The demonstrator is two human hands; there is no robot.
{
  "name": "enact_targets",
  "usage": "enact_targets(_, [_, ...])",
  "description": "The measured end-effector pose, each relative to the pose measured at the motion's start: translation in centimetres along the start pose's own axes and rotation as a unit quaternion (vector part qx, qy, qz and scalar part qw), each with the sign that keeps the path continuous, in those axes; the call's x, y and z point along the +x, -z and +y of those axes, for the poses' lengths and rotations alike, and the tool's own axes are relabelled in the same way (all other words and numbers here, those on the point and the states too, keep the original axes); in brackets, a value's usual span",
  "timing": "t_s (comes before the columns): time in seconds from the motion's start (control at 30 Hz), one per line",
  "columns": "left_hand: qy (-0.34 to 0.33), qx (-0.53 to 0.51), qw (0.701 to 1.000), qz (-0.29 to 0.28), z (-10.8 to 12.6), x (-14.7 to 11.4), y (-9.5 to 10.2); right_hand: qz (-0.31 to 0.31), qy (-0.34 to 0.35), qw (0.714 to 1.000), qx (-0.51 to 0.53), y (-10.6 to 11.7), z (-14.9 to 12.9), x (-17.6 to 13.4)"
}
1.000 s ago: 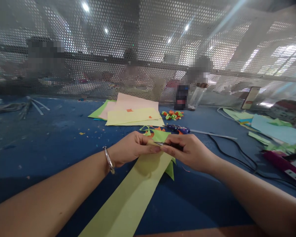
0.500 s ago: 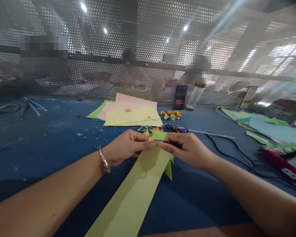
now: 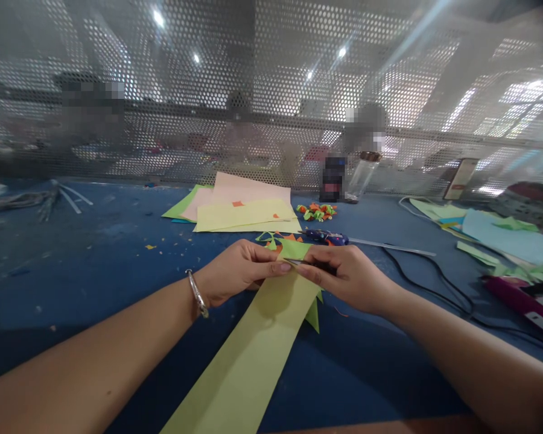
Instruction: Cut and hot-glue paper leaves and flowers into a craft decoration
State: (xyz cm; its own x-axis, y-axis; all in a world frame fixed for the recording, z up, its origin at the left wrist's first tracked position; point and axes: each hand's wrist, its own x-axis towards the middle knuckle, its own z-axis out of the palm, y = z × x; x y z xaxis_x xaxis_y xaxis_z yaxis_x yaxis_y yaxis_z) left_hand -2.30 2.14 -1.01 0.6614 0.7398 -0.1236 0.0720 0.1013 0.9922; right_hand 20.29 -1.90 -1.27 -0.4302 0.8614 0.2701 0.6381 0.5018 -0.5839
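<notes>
My left hand [image 3: 242, 271] pinches the far end of a long pale yellow-green paper strip [image 3: 253, 349] between thumb and fingers. The strip slants down toward me and runs out of the bottom of the view. Closed around a slim, pointed metal tool [image 3: 295, 261], my right hand [image 3: 344, 274] meets the left at the strip's end. Most of the tool is hidden in the hand, so its kind is unclear. Bright green cut paper [image 3: 294, 248] lies just beyond the fingertips, and a green pointed piece [image 3: 314, 316] shows beside the strip.
Behind my hands lie stacked paper sheets [image 3: 248, 217], small folded paper pieces [image 3: 317, 212] and a blue glue gun [image 3: 326, 237] with a clear stick. A black cable [image 3: 416, 289] runs right, near a magenta tool [image 3: 520, 304] and blue paper [image 3: 502, 232]. A perforated metal screen [image 3: 271, 138] stands behind.
The whole view has shifted slightly. Both hands stay together at the strip's end, and the metal tool's tip has shifted slightly between the fingertips.
</notes>
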Motion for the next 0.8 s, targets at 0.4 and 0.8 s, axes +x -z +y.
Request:
enact_targets(0.4, [-0.012, 0.01, 1.0, -0.017, -0.43, 0.12, 0.13, -0.001, 0.002, 1.0, -0.006, -0.09, -0.1, 0.11])
enact_targets(0.8, [-0.003, 0.047, 0.999, -0.011, -0.3, 0.02, -0.1, -0.008, 0.001, 1.0, -0.01, -0.14, -0.1, 0.17])
